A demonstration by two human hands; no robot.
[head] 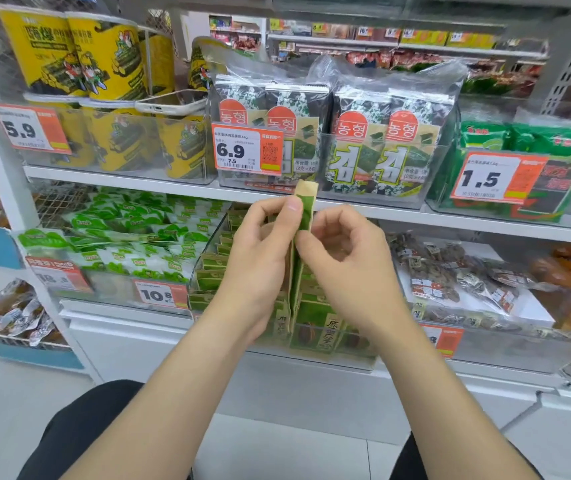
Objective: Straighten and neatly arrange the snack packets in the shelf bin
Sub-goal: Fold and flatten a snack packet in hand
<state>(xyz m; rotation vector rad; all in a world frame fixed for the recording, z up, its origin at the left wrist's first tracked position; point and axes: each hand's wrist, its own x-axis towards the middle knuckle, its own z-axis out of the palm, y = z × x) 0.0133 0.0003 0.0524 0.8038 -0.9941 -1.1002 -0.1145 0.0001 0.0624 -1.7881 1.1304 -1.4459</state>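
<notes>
I think a few things could go wrong here. If I push the packet [306,206] down crooked, the rows [215,268] on the left side of the bin [204,258] could tip over one after another. If my left hand [260,251] squeezes too hard, the packet could bend. If my right hand [343,251] lets go too soon, the packet could slip and land flat on top of the others.

My left hand curls round the packet, with the thumb pressed near its top. The packet stands on its thin edge, a bit tilted, right between my two hands and above the bin. Its top pokes up past my fingers. My right hand is on the other side, fingers curled, pinching the packet near the middle. The packet's low end reaches down toward the rows, but I can't tell if it touches them. Brown snack bags [450,271] lie in the next spot to the right.
</notes>
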